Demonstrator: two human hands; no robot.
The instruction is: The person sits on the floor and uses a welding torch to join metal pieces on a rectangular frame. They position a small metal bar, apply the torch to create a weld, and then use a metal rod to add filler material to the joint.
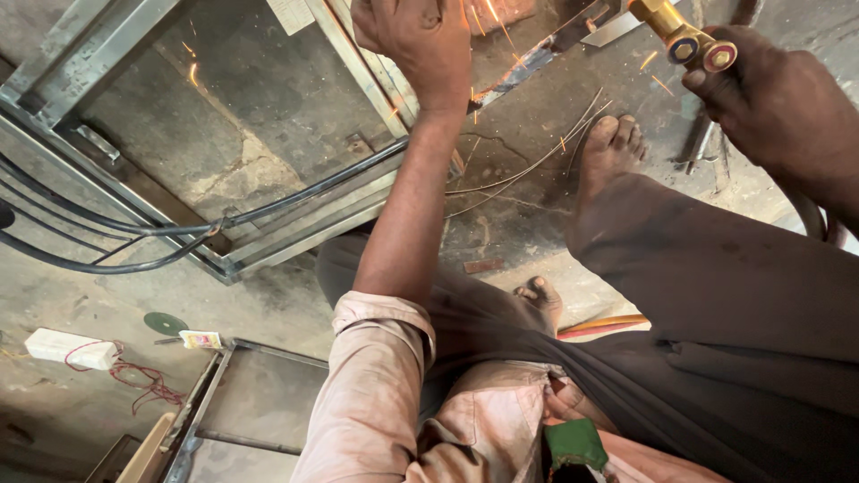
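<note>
Head view: left hand (pixel 420 49) clenched on frame (pixel 268 241), right hand (pixel 778 103) grasping torch (pixel 684 40); sparks (pixel 501 31) between hands could burn bare foot (pixel 613 143).

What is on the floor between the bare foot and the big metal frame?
In the head view, thin wires lie on the concrete between the bare foot and the metal frame, with sparks above them.

Left hand (pixel 419 46): my arm stretched straight forward, sleeve rolled to the elbow, fingers curled shut, knuckles up. Right hand (pixel 777 100): at upper right, fingers closed in a grip, wrist bent.
</note>
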